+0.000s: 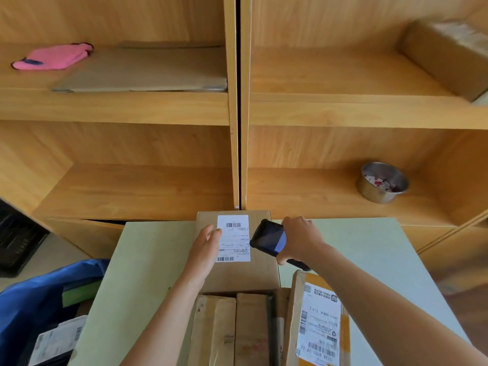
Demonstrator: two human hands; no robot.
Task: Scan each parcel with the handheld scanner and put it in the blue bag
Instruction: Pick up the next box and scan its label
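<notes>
A brown cardboard parcel [253, 273] with a white barcode label [233, 237] lies on the pale green table [148, 273]. My left hand [204, 249] rests flat on the parcel's top, fingers at the label's left edge. My right hand [298, 240] grips the black handheld scanner [269, 239], held just right of the label with its screen facing up. The blue bag [34, 305] stands open at the lower left beside the table, with labelled parcels inside.
More parcels stand on edge near the table's front [237, 328], one with a white and yellow label [319, 323]. Wooden shelves behind hold a flat cardboard sheet [148, 70], a pink cloth [52, 56], a box [446, 56] and a steel bowl [383, 182].
</notes>
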